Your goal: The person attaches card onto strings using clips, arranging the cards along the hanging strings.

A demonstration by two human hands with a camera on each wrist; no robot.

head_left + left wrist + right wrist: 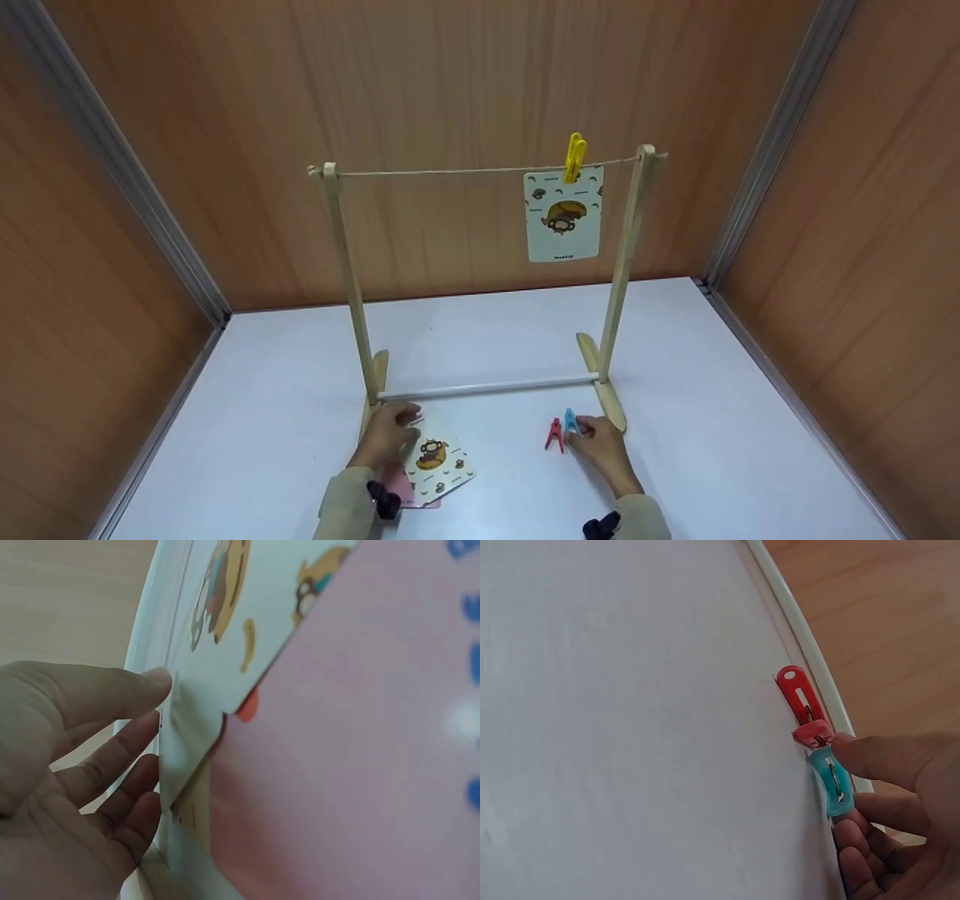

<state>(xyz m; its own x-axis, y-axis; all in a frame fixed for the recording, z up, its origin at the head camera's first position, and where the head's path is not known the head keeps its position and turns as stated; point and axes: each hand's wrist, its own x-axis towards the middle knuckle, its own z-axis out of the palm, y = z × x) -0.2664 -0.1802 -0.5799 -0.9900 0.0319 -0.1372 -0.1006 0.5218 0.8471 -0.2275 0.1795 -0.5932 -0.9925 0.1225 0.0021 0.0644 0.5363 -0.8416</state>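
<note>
My left hand (388,433) is at the upper left edge of a white picture card (442,466) with a monkey and banana print. In the left wrist view, the thumb lies over the card's edge and the other fingertips go behind it. A pink card (360,720) lies partly under the white one. My right hand (602,450) pinches a blue clothespin (832,781) between thumb and index finger, low at the white table. Touching or very close beside it is a red clothespin (554,435).
A wooden frame with two posts (626,262) carries a string (450,172) across its top. From the string's right part hangs another white card (544,244), held by a yellow clothespin (574,157). A white bar (487,388) joins the feet. Wood-panel walls (465,82) surround the table.
</note>
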